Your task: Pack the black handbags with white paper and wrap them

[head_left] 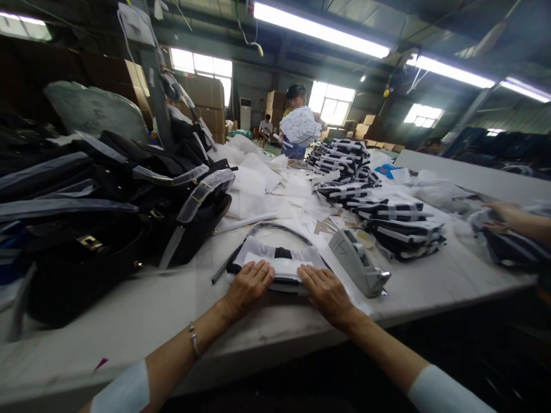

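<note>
A small black bag wrapped in white foam sheet (279,265) lies on the grey table (163,310) near its front edge, its strap curving away behind it. My left hand (248,285) rests flat on the wrap's left end, fingers stretched out. My right hand (328,291) lies flat on the right end, fingers together and extended. Both hands press on the white sheet. A grey tape dispenser (358,261) stands just right of my right hand.
A heap of black handbags (116,206) fills the left. White foam sheets (258,183) and stacks of black-and-white striped pieces (396,221) cover the middle and right. Another person's hand (501,215) reaches in at the right. A person carrying a white bundle (300,126) stands at the back.
</note>
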Demonstrator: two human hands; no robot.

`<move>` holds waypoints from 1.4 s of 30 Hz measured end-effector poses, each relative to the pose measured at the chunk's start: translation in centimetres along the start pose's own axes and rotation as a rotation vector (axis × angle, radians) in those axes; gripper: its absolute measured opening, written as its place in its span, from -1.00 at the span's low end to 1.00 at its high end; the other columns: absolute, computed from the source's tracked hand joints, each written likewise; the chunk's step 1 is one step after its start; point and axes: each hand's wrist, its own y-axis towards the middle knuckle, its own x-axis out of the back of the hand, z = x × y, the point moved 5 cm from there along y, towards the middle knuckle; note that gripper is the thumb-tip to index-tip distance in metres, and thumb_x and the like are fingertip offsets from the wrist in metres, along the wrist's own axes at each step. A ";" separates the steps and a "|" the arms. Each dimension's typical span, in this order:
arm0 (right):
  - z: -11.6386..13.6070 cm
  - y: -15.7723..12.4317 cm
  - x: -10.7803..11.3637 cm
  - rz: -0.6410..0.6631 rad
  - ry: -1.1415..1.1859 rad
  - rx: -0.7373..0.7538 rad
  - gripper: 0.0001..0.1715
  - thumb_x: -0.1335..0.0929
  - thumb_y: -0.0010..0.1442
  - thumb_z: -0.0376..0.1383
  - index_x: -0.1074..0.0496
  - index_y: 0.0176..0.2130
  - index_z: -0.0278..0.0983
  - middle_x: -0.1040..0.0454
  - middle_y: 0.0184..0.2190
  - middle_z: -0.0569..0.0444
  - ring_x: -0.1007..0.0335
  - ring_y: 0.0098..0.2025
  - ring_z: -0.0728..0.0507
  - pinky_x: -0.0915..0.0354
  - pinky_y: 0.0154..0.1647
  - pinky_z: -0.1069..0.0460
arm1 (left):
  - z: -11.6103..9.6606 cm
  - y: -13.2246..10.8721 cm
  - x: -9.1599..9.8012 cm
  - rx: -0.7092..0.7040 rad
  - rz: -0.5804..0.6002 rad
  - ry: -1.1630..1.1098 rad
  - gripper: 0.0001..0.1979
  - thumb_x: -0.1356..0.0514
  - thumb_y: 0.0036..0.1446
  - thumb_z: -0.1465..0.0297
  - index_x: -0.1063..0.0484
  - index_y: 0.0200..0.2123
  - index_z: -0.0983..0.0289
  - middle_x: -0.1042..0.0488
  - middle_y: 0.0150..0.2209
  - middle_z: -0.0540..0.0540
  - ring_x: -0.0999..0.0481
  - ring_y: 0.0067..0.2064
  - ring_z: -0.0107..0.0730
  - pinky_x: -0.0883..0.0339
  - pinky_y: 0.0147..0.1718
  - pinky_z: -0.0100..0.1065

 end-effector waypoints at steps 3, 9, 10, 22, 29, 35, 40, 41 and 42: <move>0.4 -1.9 0.2 0.047 0.112 -0.013 -0.18 -0.35 0.17 -0.36 -0.10 0.36 -0.34 -0.26 0.31 -0.22 -0.18 0.34 -0.31 -0.18 0.28 -0.25 | -1.7 -0.7 1.2 0.052 0.101 -0.061 -0.56 -0.15 0.29 0.36 -0.25 0.20 0.34 -0.42 0.19 0.31 -0.40 0.23 -0.05 -0.25 0.18 -0.05; -2.0 -0.5 1.5 0.090 0.134 -0.190 -0.06 -0.32 0.29 0.02 0.03 0.41 -0.39 -0.11 0.38 -0.29 0.04 0.43 -0.30 0.02 0.39 -0.31 | 1.1 0.9 2.3 0.167 0.222 -0.115 -0.34 -0.13 0.30 0.07 -0.15 0.31 0.34 -0.23 0.32 0.36 -0.21 0.35 -0.03 -0.08 0.29 0.07; -2.3 -0.4 0.9 0.123 0.126 -0.211 -0.09 -0.30 0.30 0.04 -0.02 0.39 -0.41 -0.14 0.36 -0.30 0.01 0.42 -0.31 0.03 0.39 -0.32 | 1.9 0.8 1.5 0.187 0.253 -0.113 -0.35 -0.10 0.31 0.05 -0.18 0.29 0.34 -0.27 0.30 0.36 -0.25 0.33 -0.03 -0.09 0.28 0.06; -7.0 2.5 -1.5 0.375 0.445 -0.416 -0.31 -0.02 0.44 0.03 -0.39 0.22 -0.25 -0.46 0.17 -0.08 -0.37 0.22 -0.25 -0.27 0.19 -0.17 | 6.4 3.3 -1.5 0.243 0.431 -0.273 -0.51 0.12 0.41 0.07 -0.40 0.12 0.22 -0.56 0.04 0.14 -0.53 0.06 -0.22 -0.35 0.01 -0.26; -5.2 9.6 -6.0 0.399 0.447 -0.428 -0.46 -0.16 0.43 -0.06 -0.36 0.22 -0.26 -0.40 0.23 -0.11 -0.26 0.29 -0.24 -0.11 0.30 -0.21 | 7.3 6.7 -7.0 0.337 0.412 -0.222 -0.57 0.02 0.39 0.13 -0.47 -0.07 0.33 -0.59 -0.13 0.23 -0.56 -0.04 -0.14 -0.33 0.05 -0.04; -4.5 7.6 -7.9 0.382 0.457 -0.421 -0.43 -0.10 0.46 -0.11 -0.30 0.25 -0.34 -0.44 0.18 -0.17 -0.30 0.25 -0.24 0.03 0.35 -0.26 | 7.6 4.6 -9.0 0.378 0.355 -0.207 -0.57 0.06 0.42 0.15 -0.43 0.06 0.28 -0.55 -0.01 0.22 -0.52 0.05 -0.20 -0.23 0.16 0.02; -4.8 7.7 -7.5 0.372 0.477 -0.439 -0.47 -0.07 0.46 -0.11 -0.41 0.12 -0.26 -0.54 0.04 -0.08 -0.37 0.15 -0.20 -0.05 0.28 -0.19 | 7.4 4.5 -7.9 0.328 0.389 -0.233 -0.67 0.08 0.44 0.30 -0.44 0.04 0.18 -0.57 -0.10 0.07 -0.53 -0.04 -0.30 -0.20 0.18 -0.03; -4.8 7.7 -7.6 0.376 0.478 -0.445 -0.46 -0.07 0.46 -0.09 -0.42 0.11 -0.26 -0.54 0.03 -0.08 -0.37 0.14 -0.21 -0.05 0.28 -0.18 | 7.3 4.5 -7.7 0.323 0.396 -0.231 -0.67 0.08 0.44 0.32 -0.46 -0.01 0.17 -0.56 -0.13 0.06 -0.53 -0.07 -0.31 -0.19 0.18 -0.03; -4.8 7.8 -7.7 0.383 0.477 -0.452 -0.45 -0.07 0.45 -0.07 -0.43 0.09 -0.26 -0.54 0.03 -0.09 -0.37 0.14 -0.21 -0.05 0.28 -0.17 | 7.3 4.6 -7.6 0.326 0.403 -0.227 -0.67 0.08 0.43 0.33 -0.47 -0.04 0.18 -0.56 -0.16 0.06 -0.52 -0.09 -0.30 -0.19 0.17 -0.03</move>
